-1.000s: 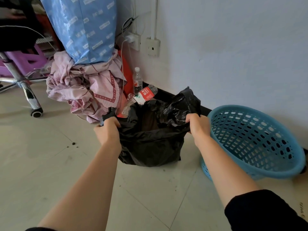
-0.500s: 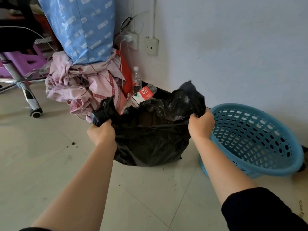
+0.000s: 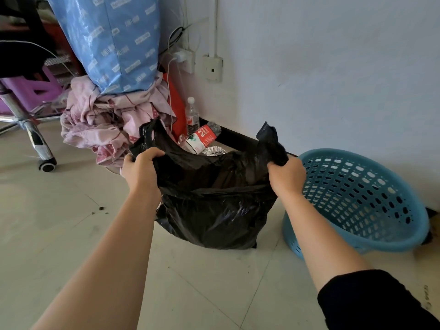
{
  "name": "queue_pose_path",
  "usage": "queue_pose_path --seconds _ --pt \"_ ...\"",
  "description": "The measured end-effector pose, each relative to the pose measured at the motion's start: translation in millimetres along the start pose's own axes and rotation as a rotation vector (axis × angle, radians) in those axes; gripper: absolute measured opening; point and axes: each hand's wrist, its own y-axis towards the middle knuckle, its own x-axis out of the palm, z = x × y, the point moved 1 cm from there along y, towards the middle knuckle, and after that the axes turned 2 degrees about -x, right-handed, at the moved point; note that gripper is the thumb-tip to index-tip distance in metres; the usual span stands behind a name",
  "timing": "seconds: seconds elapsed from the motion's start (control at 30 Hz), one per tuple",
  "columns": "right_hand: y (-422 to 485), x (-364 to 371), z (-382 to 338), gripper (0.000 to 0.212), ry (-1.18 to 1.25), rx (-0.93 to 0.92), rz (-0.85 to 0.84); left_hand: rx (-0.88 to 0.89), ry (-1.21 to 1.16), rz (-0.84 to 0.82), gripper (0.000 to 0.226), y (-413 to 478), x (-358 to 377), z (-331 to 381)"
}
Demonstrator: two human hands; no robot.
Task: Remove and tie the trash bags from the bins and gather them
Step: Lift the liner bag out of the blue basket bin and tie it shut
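A black trash bag (image 3: 214,215) stands on the tiled floor in front of me, its mouth stretched wide. My left hand (image 3: 140,171) grips the bag's left corner, whose loose end sticks up behind it. My right hand (image 3: 287,176) grips the right corner, bunched into a tail that points up. A light blue perforated bin (image 3: 362,201) stands to the right of the bag, tilted toward me, with no bag in it.
Behind the bag lie plastic bottles (image 3: 202,138) and foil against the white wall. A pile of pink cloth (image 3: 104,125) under a blue wrapped bundle (image 3: 112,41) sits at left. An office chair's base and castor (image 3: 47,164) stand far left.
Both hands have pulled the bag's corners up and apart, so the mouth is stretched wider and the two ends stick up above my fists.
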Motion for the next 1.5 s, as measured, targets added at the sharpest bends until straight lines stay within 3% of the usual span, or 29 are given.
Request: queue_pose_path --seconds 0.07,0.13,0.23,0.43,0.5,0.6,0.7,0.83,0.93,1.03,1.13,1.2,1.3,1.5 --pt "1 0 -1 0.023 0.072 -0.102 0.088 0.029 0.024 -0.018 0.051 -2 2 4" --pt "2 -3 -6 0.028 0.175 -0.125 0.14 0.102 0.04 -0.044 0.024 -5 5 9" --pt "4 -7 -13 0.034 0.316 -0.133 0.141 0.241 0.129 -0.067 0.011 -10 13 16" --pt "12 -15 -34 0.011 0.262 -0.269 0.06 0.423 0.179 -0.181 0.019 -21 27 29" --pt "13 -22 -46 0.01 0.298 -0.29 0.059 0.418 0.139 -0.259 0.018 -25 31 39" --pt "10 -32 -64 0.019 0.388 -0.299 0.031 0.263 -0.059 -0.494 0.017 -33 37 57" --pt "7 -35 -79 0.041 0.549 -0.148 -0.105 0.104 -0.216 -0.74 0.016 -42 40 68" --pt "3 -39 -90 0.058 0.903 0.117 -0.45 0.154 -0.195 -0.865 0.006 -47 45 70" --pt "1 -37 -93 0.058 0.723 0.037 -0.424 0.211 -0.149 -0.931 0.011 -50 49 66" --pt "-5 -37 -99 0.039 0.564 -0.071 -0.4 0.206 -0.085 -0.963 0.012 -53 50 60" --pt "-4 -40 -103 0.012 0.239 -0.303 -0.333 0.24 0.12 -0.943 0.048 -51 51 53" --pt "-3 -44 -106 0.011 0.069 -0.423 -0.207 0.249 0.276 -0.949 0.073 -52 51 49" --pt "-2 -54 -111 0.015 0.064 -0.453 -0.111 0.288 0.487 -0.996 0.089 -57 54 44" --pt "-6 -57 -116 0.018 0.128 -0.406 -0.23 0.347 0.788 -0.973 0.092 -69 66 22"
